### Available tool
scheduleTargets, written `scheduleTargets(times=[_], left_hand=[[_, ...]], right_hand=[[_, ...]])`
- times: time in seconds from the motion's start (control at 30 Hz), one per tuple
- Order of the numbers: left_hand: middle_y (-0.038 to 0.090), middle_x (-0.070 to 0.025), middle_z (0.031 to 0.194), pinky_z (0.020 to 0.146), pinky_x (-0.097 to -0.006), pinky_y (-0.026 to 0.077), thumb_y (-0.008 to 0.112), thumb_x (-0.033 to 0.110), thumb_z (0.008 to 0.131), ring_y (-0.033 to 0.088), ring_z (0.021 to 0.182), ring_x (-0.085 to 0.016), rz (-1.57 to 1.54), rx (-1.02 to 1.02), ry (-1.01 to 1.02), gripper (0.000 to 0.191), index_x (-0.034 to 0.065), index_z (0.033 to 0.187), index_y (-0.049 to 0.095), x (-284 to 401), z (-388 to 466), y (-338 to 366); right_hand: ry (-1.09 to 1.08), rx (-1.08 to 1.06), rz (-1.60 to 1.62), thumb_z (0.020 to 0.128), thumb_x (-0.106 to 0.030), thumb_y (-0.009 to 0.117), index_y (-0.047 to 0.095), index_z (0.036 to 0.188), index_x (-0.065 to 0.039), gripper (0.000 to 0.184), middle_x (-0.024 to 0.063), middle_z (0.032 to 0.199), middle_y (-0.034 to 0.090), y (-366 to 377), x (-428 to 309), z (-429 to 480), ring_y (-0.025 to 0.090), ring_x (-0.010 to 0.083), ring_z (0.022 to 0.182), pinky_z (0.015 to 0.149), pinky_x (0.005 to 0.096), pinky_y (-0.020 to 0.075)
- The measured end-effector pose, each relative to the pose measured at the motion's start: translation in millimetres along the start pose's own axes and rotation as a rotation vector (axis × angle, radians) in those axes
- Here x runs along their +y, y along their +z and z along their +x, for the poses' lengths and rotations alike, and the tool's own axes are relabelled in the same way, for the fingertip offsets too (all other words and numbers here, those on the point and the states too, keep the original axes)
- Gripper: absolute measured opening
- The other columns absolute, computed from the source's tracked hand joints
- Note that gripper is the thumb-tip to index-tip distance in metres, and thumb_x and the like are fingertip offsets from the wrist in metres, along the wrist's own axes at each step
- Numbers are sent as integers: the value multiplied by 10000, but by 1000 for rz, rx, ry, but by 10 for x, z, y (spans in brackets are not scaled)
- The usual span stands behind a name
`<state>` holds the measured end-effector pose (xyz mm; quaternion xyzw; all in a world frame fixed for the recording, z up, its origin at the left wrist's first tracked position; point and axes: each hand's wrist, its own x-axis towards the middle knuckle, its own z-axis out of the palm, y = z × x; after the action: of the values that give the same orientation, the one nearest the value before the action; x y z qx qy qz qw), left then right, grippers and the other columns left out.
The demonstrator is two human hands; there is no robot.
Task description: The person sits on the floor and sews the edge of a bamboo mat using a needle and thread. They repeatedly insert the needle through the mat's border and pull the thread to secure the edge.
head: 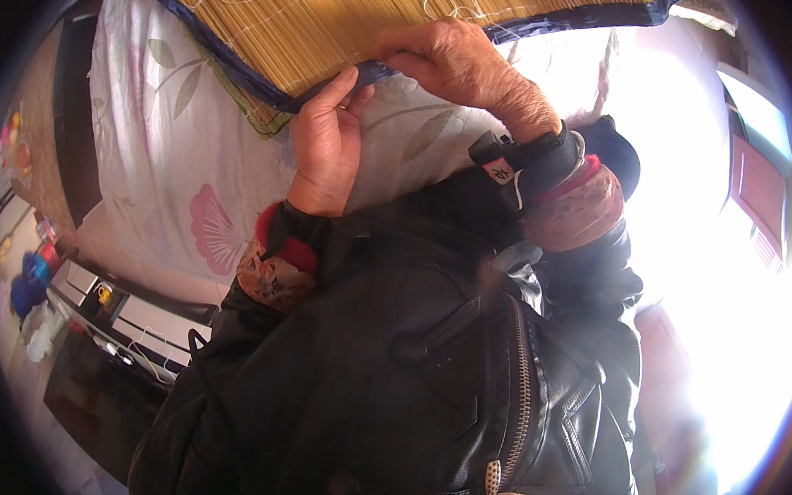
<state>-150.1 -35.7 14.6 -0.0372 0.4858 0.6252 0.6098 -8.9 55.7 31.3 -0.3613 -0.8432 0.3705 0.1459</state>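
Note:
A bamboo mat [310, 34] with a dark blue cloth border [558, 20] lies across the top of the view. White thread [453, 8] loops loosely over its slats. My left hand [330, 132] pinches the border between thumb and fingers near the mat's corner. Just right of it, my right hand [452, 62] has its fingers bent together at the same edge; whether a needle is between them cannot be seen. Under the blue corner shows a green-edged corner [267, 121] of another mat layer. A black strap with a small device [497, 155] is around my right wrist.
A white sheet with a pink flower print [215, 227] covers the bed under the mat. Cables and white plugs [115, 349] lie at the lower left, near a white plastic bag [40, 332]. Strong glare washes out the right side.

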Motion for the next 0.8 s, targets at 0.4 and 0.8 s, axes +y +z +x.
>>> scheduleTargets(times=[0.4, 0.8], left_hand=[[587, -21, 949, 731, -276, 481, 588, 20, 783, 557, 850, -129, 38, 4, 54, 215, 74, 990, 557, -19, -8, 28], [584, -14, 962, 757, -307, 481, 583, 23, 793, 549, 869, -133, -73, -74, -59, 205, 83, 987, 559, 7, 15, 13]], right_hand=[[53, -128, -80, 791, -220, 513, 606, 963, -200, 197, 72, 811, 636, 82, -8, 85, 609, 259, 809, 713, 367, 475], [-3, -107, 309, 801, -89, 560, 573, 836, -10, 87, 16, 695, 560, -15, 134, 80, 510, 78, 668, 646, 223, 434]])
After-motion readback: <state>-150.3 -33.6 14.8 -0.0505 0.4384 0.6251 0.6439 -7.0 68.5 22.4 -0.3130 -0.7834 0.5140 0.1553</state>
